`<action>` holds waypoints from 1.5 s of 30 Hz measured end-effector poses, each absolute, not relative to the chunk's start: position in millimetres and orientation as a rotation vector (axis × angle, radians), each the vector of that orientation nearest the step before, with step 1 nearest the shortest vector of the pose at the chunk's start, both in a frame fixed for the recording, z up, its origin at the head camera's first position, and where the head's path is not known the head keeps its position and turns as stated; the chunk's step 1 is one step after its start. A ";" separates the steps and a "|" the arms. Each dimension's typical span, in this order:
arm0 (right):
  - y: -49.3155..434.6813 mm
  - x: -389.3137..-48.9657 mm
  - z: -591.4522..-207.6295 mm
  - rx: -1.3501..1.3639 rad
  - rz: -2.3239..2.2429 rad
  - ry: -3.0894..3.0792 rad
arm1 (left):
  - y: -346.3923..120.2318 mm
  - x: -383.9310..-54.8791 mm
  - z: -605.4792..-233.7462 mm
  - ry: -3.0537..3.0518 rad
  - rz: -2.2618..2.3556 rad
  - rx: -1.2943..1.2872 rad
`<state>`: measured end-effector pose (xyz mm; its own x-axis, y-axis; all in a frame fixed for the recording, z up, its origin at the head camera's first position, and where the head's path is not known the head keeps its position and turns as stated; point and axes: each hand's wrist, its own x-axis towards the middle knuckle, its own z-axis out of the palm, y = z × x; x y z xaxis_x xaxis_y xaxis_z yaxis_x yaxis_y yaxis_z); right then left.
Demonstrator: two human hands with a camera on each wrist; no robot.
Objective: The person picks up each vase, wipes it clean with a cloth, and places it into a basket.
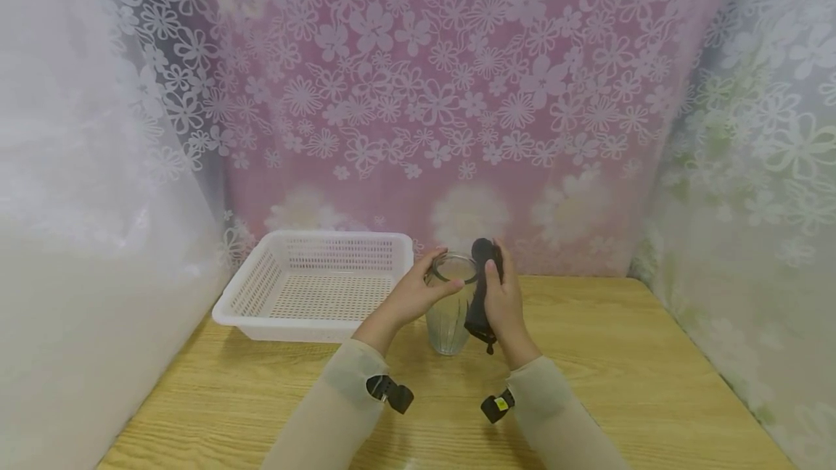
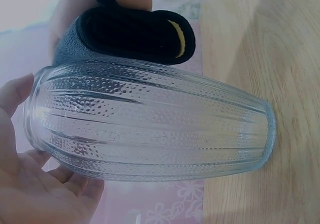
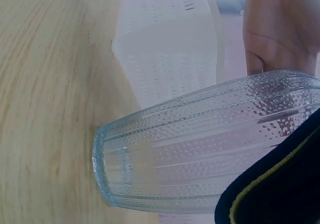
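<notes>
A clear ribbed glass vase, dimpled and narrower at its base, stands upright on the wooden table. My left hand grips it around the rim, thumb across the near side. Dark folded cloth with a yellow edge, seen end-on in the left wrist view as a thick flattened roll, is held upright in my right hand. This bundle lies right against the vase's right side. In the right wrist view the cloth covers part of the vase, and the left hand shows at its top.
A white plastic basket with slotted walls sits left of the vase, close to my left hand. The wooden table extends to the right and front. Flower-patterned curtains hang behind and on both sides.
</notes>
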<state>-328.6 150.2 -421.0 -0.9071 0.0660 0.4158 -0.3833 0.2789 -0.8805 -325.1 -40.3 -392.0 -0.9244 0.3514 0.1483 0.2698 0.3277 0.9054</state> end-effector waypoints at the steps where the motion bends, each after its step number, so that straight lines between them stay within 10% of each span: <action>1: 150.7 -329.5 -421.9 0.275 1.669 -2.182 | -40.2 -324.6 -391.8 2.501 1.680 0.585; 45: 159.9 -342.5 -451.1 0.174 2.101 -2.267 | -38.4 -324.7 -394.5 2.554 1.649 0.545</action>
<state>-342.5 159.9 -451.1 -0.9926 -0.0516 0.1098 -0.1134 0.0729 -0.9909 -324.7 -38.4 -394.5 -0.9363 0.3201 0.1443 0.2633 0.3682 0.8917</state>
